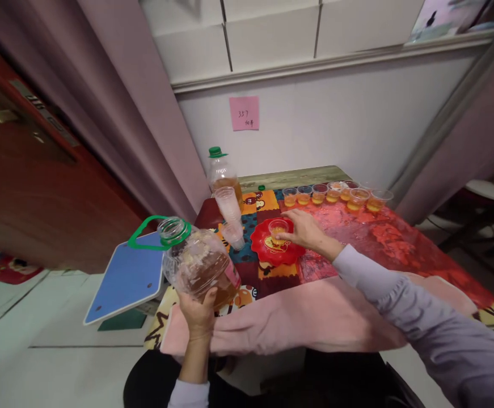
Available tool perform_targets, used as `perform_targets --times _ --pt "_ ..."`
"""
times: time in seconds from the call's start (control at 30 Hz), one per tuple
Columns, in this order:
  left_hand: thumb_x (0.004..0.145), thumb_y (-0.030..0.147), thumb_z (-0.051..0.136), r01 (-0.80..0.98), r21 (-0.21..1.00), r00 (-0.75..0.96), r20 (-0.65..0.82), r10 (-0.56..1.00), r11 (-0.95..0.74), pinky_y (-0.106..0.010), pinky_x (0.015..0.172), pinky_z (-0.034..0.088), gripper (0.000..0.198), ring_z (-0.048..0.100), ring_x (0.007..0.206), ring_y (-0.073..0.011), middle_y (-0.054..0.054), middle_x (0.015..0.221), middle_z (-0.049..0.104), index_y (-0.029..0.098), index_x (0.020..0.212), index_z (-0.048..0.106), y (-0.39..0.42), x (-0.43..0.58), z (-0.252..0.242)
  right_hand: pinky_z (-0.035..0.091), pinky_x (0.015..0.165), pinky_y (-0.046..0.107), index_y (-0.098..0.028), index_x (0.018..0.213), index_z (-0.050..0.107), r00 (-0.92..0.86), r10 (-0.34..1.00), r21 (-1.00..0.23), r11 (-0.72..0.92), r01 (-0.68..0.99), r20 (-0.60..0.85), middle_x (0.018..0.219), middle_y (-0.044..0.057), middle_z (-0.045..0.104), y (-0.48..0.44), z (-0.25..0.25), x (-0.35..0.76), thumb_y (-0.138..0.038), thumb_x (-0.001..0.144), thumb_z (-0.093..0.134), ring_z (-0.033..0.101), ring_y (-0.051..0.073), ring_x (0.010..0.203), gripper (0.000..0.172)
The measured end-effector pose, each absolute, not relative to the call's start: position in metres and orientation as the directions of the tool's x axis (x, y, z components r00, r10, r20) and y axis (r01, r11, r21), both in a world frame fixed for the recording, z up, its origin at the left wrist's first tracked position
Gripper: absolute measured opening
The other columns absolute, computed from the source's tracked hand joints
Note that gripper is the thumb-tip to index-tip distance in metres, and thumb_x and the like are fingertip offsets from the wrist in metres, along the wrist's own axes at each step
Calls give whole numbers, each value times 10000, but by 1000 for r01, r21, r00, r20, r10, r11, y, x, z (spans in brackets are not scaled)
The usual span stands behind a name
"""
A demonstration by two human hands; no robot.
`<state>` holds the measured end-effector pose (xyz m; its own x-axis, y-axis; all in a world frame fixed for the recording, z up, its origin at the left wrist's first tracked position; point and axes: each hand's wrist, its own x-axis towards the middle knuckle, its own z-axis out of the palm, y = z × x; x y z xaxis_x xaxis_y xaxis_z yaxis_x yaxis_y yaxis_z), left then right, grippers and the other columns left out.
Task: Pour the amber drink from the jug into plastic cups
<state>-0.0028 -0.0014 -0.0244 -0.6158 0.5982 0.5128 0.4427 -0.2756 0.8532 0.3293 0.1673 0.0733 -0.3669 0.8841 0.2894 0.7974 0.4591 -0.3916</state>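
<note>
My left hand (198, 313) grips the bottom of a big clear jug (199, 263) of amber liquid, held up and tilted, its open mouth with a green ring handle (155, 232) pointing up-left. My right hand (305, 229) reaches across the table and pinches a small clear cup (278, 229) of amber liquid that stands on a red plate (277, 247). A stack of empty clear cups (230, 215) rises just left of the plate.
A row of several filled small cups (336, 194) lines the table's far edge. A green-capped bottle (222, 174) stands at the back left. The table (383, 238) has a red patterned cover and pink cloth (298, 317) in front. A blue stool (127, 277) sits at left.
</note>
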Motion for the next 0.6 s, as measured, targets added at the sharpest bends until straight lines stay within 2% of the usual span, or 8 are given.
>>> perform_targets --times 0.07,0.17,0.37,0.47,0.6 --pt "632 815 891 429 864 -623 493 607 -262 -562 1269 457 1140 652 1393 -389 -220 1431 687 131 1488 575 -2 -4 -25 522 1123 501 -109 1426 679 -375 913 -293 407 865 161 1410 249 726 172 77 322 -614 890 861 691 405 1321 758" --pt "633 817 884 452 864 -634 486 601 -221 -582 1306 401 1186 612 1440 -401 -219 1474 657 132 1535 532 -1 -8 -26 500 1132 496 -92 1420 681 -349 935 -197 354 914 57 1415 276 719 174 83 309 -630 895 844 684 423 1325 768" --pt "636 856 846 491 847 -606 500 618 -203 -608 1291 410 1230 618 1411 -422 -233 1465 646 116 1558 508 3 -10 -22 509 1093 439 -121 1309 746 -342 938 -179 347 920 58 1354 242 753 175 89 296 -623 861 873 708 390 1272 685" --pt "623 857 849 471 861 -616 477 626 -193 -640 1282 406 1292 615 1414 -442 -255 1483 637 96 1597 470 4 -8 -18 509 1074 418 -139 1316 742 -361 926 -213 377 901 112 1340 207 764 176 89 298 -633 862 866 717 364 1245 682" --pt "634 864 836 533 828 -605 516 606 -174 -652 1292 387 1207 600 1421 -442 -228 1452 650 114 1532 540 4 -10 -17 533 995 392 -157 1257 751 -314 928 -418 370 830 199 1219 160 799 190 87 318 -656 878 833 748 315 1133 632"
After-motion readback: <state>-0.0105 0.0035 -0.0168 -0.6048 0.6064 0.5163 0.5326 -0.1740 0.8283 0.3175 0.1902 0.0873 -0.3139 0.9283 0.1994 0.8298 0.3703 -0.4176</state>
